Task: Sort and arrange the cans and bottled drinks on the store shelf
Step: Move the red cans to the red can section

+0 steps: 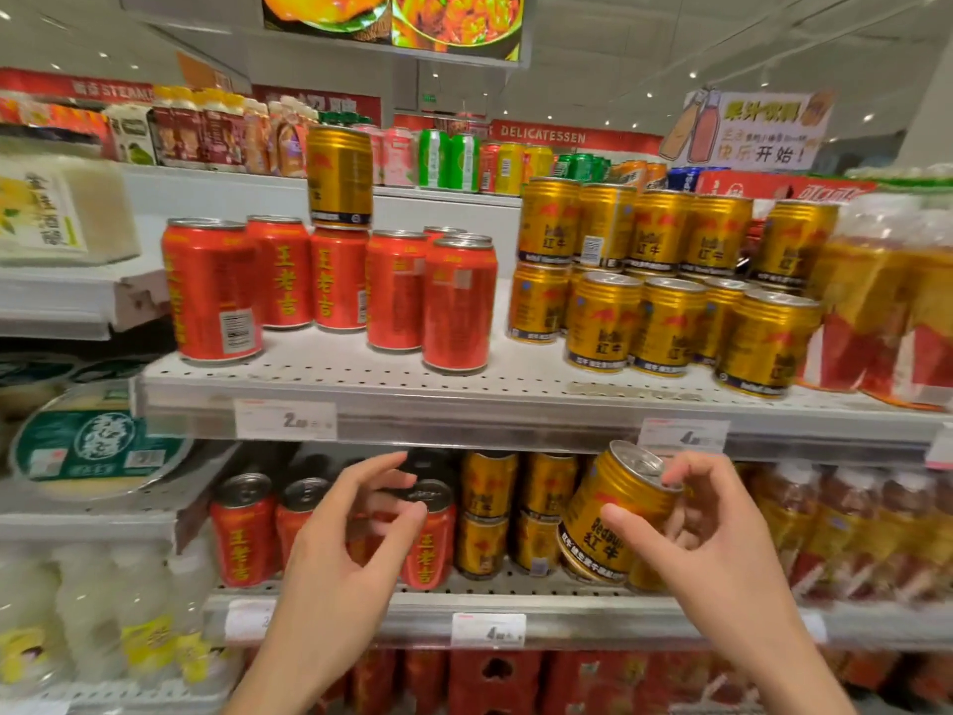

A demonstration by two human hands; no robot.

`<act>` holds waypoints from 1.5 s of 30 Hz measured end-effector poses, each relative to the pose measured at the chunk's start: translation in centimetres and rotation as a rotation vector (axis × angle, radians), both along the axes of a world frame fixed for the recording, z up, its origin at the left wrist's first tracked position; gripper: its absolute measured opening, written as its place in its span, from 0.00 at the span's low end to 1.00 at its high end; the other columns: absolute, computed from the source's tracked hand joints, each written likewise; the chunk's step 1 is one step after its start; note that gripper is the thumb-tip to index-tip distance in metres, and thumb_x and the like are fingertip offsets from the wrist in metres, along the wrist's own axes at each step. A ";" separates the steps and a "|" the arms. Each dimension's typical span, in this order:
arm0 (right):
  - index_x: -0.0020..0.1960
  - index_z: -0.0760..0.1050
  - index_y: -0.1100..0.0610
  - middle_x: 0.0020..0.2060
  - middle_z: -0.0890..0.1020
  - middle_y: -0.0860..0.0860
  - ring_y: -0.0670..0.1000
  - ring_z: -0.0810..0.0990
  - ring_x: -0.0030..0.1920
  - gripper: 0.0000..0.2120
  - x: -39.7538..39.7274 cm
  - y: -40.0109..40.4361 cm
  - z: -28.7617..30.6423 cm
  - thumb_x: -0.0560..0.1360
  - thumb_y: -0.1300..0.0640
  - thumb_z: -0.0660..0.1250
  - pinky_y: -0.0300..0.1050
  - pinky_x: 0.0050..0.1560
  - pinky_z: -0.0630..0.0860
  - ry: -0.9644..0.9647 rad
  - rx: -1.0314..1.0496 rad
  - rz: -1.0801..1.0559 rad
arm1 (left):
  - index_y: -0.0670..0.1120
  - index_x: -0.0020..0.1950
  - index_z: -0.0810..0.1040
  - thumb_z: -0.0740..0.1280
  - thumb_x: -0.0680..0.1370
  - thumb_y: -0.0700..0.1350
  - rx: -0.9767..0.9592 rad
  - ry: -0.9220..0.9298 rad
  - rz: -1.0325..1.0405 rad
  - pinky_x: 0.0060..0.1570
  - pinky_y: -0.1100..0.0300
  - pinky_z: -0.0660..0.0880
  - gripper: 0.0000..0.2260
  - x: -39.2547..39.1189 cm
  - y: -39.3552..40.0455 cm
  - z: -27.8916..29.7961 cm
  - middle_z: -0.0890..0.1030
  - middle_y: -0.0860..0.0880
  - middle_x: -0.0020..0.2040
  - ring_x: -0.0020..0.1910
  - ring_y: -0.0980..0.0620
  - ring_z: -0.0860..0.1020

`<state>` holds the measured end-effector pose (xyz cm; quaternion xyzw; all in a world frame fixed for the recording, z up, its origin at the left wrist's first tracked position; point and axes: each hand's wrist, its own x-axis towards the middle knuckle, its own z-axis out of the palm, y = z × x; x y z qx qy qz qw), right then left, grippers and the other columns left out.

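My right hand (706,528) grips a gold can (613,513), tilted, in front of the lower shelf (541,611). My left hand (350,534) hovers with fingers apart before the red cans (242,528) on that lower shelf, holding nothing. On the upper shelf (515,405) several red cans (216,291) stand at the left. One gold can (340,175) sits stacked on top of a red can. Gold cans (670,281) stand in two layers at the right. More gold cans (490,513) are stacked on the lower shelf behind my hands.
Bottled orange-red drinks (887,301) stand at the right of both shelves. Pale yellow bottles (103,611) fill the lower left. A round green package (98,446) and a white box (56,209) sit on the left shelves. Price tags (286,420) line the shelf edges.
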<state>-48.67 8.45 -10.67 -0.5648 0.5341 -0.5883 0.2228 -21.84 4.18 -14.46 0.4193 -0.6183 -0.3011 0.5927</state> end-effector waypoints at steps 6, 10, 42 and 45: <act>0.49 0.71 0.53 0.30 0.76 0.39 0.40 0.69 0.27 0.21 -3.2 0.8 1.6 0.65 0.55 0.80 0.29 0.28 0.67 0.040 -0.071 -0.085 | 0.57 0.62 0.78 0.72 0.76 0.41 -0.111 -0.083 0.016 0.48 0.71 0.75 0.17 -2.7 -0.2 1.5 0.82 0.54 0.54 0.52 0.55 0.82; 0.51 0.71 0.49 0.39 0.78 0.48 0.47 0.73 0.30 0.22 -3.3 0.5 4.6 0.64 0.48 0.78 0.40 0.29 0.73 0.088 -0.160 -0.118 | 0.55 0.64 0.77 0.72 0.76 0.41 -0.227 -0.153 0.047 0.50 0.70 0.76 0.18 -3.2 -1.1 3.5 0.77 0.55 0.60 0.54 0.53 0.81; 0.60 0.77 0.57 0.61 0.73 0.51 0.45 0.79 0.39 0.15 -0.2 -5.2 7.6 0.75 0.53 0.70 0.44 0.38 0.82 0.630 -0.463 -0.343 | 0.57 0.64 0.74 0.71 0.77 0.46 -0.354 -0.397 0.122 0.44 0.68 0.76 0.17 0.5 -3.8 5.6 0.75 0.61 0.52 0.49 0.59 0.79; 0.57 0.78 0.55 0.57 0.75 0.48 0.44 0.79 0.38 0.12 2.7 -5.6 8.0 0.75 0.53 0.70 0.43 0.36 0.81 0.676 -0.480 -0.255 | 0.56 0.64 0.74 0.71 0.77 0.46 -0.397 -0.466 0.192 0.42 0.63 0.77 0.17 3.7 -4.3 6.9 0.73 0.60 0.51 0.46 0.59 0.78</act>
